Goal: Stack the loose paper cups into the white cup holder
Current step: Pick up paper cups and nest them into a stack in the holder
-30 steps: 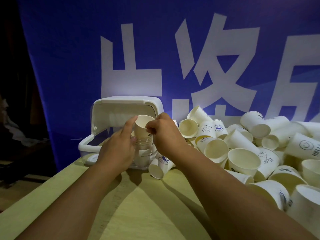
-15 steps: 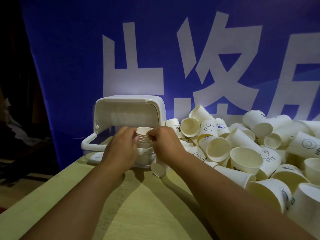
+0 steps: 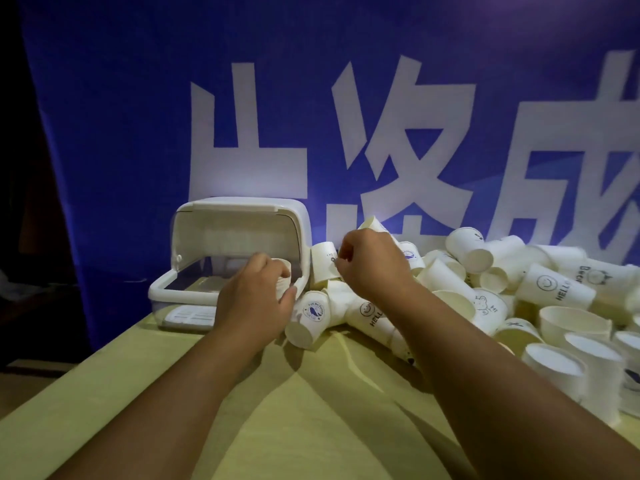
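Observation:
The white cup holder stands at the table's far left with its lid raised. A short stack of nested paper cups stands in its right end. My left hand grips this stack from the front. My right hand is to the right of the holder. Its curled fingertips pinch the side of a loose paper cup standing next to the holder's right wall. Another loose cup lies on its side just below my left hand.
A big pile of loose paper cups covers the right half of the yellow table, several lying on their sides. A blue banner with white characters hangs right behind. The table's left edge drops into a dark area.
The stack was lowered into the holder. My right hand has let go of it and moved right to a loose cup. My left hand stays on the stack.

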A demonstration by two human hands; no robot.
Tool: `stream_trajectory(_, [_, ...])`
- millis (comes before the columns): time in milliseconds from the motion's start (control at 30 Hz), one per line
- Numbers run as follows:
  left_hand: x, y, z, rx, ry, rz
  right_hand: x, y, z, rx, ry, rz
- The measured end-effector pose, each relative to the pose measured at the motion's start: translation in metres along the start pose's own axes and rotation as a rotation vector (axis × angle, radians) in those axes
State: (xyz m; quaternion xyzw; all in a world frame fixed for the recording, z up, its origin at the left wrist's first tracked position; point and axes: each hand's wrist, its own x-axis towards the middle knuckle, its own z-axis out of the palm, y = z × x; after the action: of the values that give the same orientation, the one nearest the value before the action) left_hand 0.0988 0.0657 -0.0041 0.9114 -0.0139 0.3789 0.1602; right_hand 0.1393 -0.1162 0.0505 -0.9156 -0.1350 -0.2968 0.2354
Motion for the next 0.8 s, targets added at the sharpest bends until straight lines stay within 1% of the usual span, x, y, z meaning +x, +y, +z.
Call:
stream_trajectory(67, [-0.004,0.013,-0.001,0.003,0.001,0.037,-0.002,0.017,-0.017,-0.132,-0.023,0.052])
stream_trajectory(133, [-0.009,0.025,0.001,0.031,-0.052,0.051,0.001,0.033,-0.033,-0.217,-0.064,0.114])
stream_trajectory(267, [-0.019,0.039,0.012,0.151,-0.198,0.039,0.009,0.053,-0.048,-0.316,-0.266,0.191])
stream_trajectory(367, [-0.023,0.043,0.021,0.244,-0.241,0.047,0.011,0.062,-0.043,-0.348,-0.366,0.22])
stream_trajectory(433, [-0.022,0.044,0.027,0.268,-0.258,0.037,0.012,0.067,-0.037,-0.329,-0.34,0.217])
stream_trajectory(567, [-0.021,0.04,0.033,0.233,-0.292,0.0,0.015,0.074,-0.03,-0.268,-0.229,0.208])
stream_trajectory(700, [-0.02,0.036,0.025,0.096,-0.315,-0.051,0.019,0.078,-0.036,-0.236,-0.147,0.205])
stream_trajectory(800, [-0.016,0.032,0.007,-0.035,-0.287,-0.078,0.025,0.081,-0.045,-0.228,-0.076,0.198])
